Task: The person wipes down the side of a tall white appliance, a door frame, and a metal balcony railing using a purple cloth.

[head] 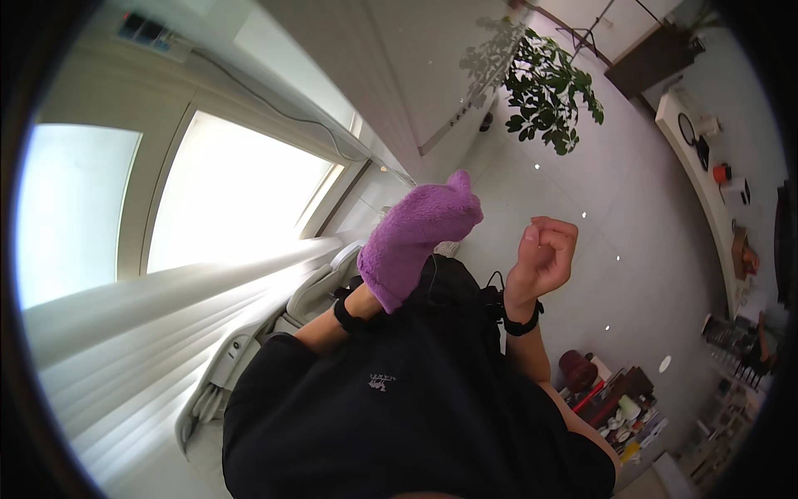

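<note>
A fluffy purple cloth mitt covers my left hand down to the wrist, above a black wristband. The mitt bends to the right at its far end, where a small rounded bump sticks up. Its cloth hides my fingers, so their pose does not show. To the right of the mitt and apart from it, my right hand is raised bare, its fingers curled in towards the palm with the thumb alongside. Nothing shows in it. A black band circles the right wrist too.
A glass door or panel stands ahead, beside a leafy green plant. White curtains and a pale padded chair are at the left. A long white shelf holding objects runs along the right. Assorted goods lie at lower right.
</note>
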`<state>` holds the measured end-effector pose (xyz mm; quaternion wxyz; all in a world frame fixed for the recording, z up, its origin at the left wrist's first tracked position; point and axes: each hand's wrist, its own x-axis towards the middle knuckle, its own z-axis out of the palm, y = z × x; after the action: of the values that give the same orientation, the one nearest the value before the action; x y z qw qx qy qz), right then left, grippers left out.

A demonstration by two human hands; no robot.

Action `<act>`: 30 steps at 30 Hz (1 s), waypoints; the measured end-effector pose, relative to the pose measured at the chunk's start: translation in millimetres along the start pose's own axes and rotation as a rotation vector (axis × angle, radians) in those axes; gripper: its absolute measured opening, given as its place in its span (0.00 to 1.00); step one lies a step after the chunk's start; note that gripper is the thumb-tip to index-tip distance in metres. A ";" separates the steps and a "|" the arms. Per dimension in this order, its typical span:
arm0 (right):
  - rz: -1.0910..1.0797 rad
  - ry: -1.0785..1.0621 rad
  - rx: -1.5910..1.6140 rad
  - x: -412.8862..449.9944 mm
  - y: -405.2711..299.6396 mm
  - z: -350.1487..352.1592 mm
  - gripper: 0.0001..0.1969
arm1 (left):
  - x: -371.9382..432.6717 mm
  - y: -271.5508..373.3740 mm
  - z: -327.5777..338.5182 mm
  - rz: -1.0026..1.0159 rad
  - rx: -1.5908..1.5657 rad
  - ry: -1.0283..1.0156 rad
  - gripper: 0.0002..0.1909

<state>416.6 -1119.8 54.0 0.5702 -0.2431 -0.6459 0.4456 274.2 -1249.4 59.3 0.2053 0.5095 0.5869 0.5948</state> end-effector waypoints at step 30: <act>0.421 -0.325 -0.539 226.2 143.1 -161.0 0.32 | 252.4 -127.2 193.6 -0.348 -0.313 -0.339 0.30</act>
<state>489.9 -816.4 41.9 0.2721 -0.4378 -0.7579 0.3999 293.1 -913.3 -4.2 0.4755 0.4555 0.5239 0.5403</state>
